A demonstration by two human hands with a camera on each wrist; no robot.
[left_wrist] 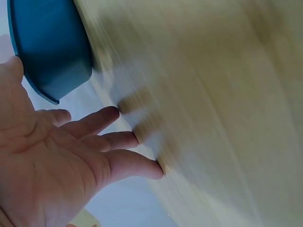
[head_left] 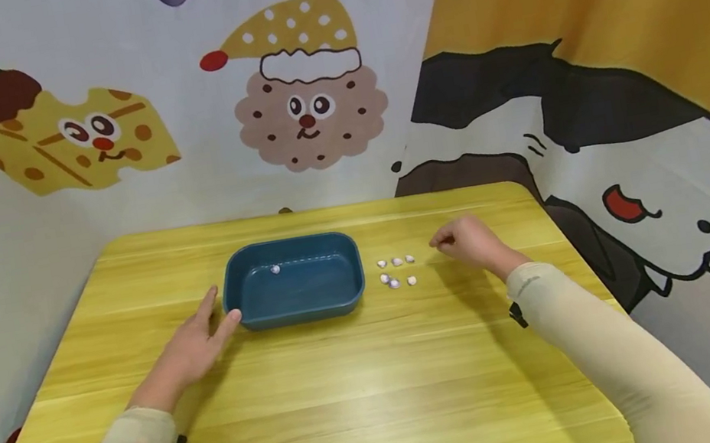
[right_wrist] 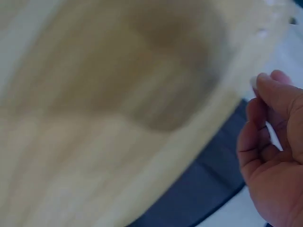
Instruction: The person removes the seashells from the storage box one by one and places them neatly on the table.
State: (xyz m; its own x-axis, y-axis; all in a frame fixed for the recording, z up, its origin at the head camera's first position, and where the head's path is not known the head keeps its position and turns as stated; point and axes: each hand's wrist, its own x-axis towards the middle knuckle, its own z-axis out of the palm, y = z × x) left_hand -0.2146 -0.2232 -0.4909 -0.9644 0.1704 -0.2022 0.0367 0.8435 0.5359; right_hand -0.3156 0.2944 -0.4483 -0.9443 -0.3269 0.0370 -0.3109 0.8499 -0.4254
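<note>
A dark teal rectangular tray point(head_left: 300, 315) stands on the table with one small whitish shell point(head_left: 275, 269) inside. My left hand point(head_left: 196, 343) is at the tray's left end, fingers spread and thumb at its near corner. In the left wrist view, the left fingertips point(left_wrist: 137, 137) meet the tabletop. To the right of the tray lie several small white-and-purple shells point(head_left: 397, 262) in two loose rows. Just right of them, above the table, my right hand point(head_left: 470, 242) pinches a small pale shell point(right_wrist: 254, 83) between thumb and forefinger, mostly hidden by the fingertips.
The yellow wood-grain table point(head_left: 356, 407) ends at the back against a cartoon-printed cloth point(head_left: 171, 204). On the right, an orange, black and white patterned cloth point(head_left: 647, 129) hangs close to the table edge.
</note>
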